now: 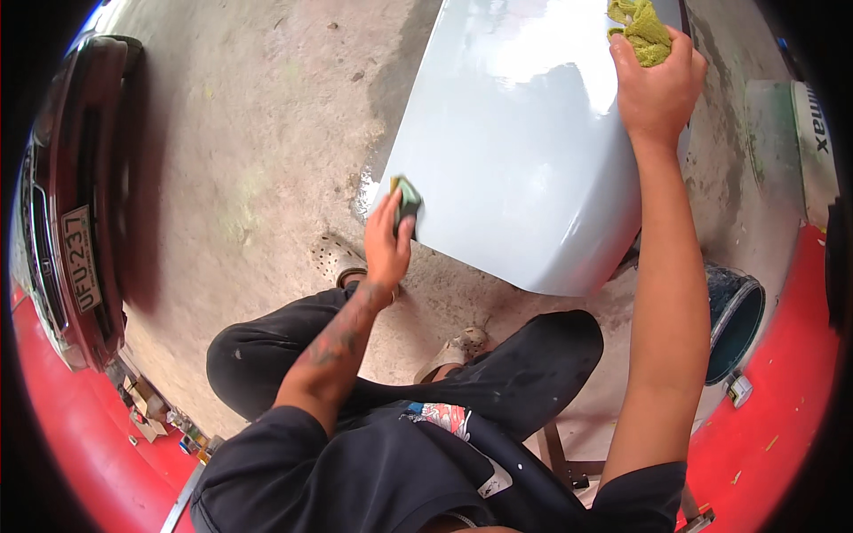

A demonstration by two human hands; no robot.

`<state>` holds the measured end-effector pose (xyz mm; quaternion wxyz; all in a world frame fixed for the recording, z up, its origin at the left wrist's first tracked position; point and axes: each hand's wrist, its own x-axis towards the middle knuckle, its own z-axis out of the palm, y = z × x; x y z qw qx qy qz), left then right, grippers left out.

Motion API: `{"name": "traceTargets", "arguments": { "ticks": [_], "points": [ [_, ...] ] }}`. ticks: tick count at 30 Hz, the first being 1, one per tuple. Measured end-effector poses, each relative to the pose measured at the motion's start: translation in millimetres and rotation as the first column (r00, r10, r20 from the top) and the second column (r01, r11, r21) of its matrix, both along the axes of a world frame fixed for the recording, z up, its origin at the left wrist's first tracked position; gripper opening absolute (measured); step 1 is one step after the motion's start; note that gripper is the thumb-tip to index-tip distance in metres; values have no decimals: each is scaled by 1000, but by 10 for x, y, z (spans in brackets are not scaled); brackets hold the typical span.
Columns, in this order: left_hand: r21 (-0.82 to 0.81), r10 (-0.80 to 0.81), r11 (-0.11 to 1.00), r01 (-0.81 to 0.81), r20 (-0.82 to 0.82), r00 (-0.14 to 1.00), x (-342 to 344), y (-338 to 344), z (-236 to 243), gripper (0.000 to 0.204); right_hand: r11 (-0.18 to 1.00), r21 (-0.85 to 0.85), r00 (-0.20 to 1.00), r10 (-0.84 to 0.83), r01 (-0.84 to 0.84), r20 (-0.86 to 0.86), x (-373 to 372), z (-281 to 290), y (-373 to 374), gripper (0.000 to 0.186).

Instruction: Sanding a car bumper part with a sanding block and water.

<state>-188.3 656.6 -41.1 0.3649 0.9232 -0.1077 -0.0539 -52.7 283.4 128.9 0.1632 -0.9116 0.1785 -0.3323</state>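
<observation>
Head | block point(408, 197) in left grip point(387, 246) | cloth point(647, 40) in right grip point(659, 96)

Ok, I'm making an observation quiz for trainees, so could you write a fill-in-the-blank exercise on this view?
1. The cloth in the right hand is nearest the picture's ____ edge.
2. By height in the picture, the left hand, holding a small block at the smooth panel's edge, is ____ than the right.
3. The dark red car stands toward the picture's ____ side.
4. The trousers are ____ in colour.

Missing words: top; lower; left; black.
</observation>
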Motion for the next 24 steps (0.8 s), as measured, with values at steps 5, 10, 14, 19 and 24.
{"name": "traceTargets", "arguments": {
  "ticks": [5, 10, 14, 19, 24],
  "points": [
    [-56, 44, 997, -45, -21, 999, 1727, -529, 39, 44, 999, 26, 999, 24, -25, 21, 89, -30, 99, 56],
    [-131, -67, 988, 83, 119, 991, 534, -812, 342, 47, 999, 27, 999, -22, 23, -41, 11, -36, -24, 57],
    [-141, -151, 973, 180, 196, 969, -264, -630, 667, 53, 999, -19, 999, -37, 36, -31, -3, -11, -6, 59],
    [-24, 156, 988, -154, 76, 985, 1544, -573, 43, 41, 998, 64, 1000, 23, -24, 13, 72, 5, 173, 53],
    [-254, -72, 962, 104, 132, 989, 328, -989, 618, 50, 1000, -9, 1000, 14, -14, 8, 27, -34, -6, 51]
  ]
}}
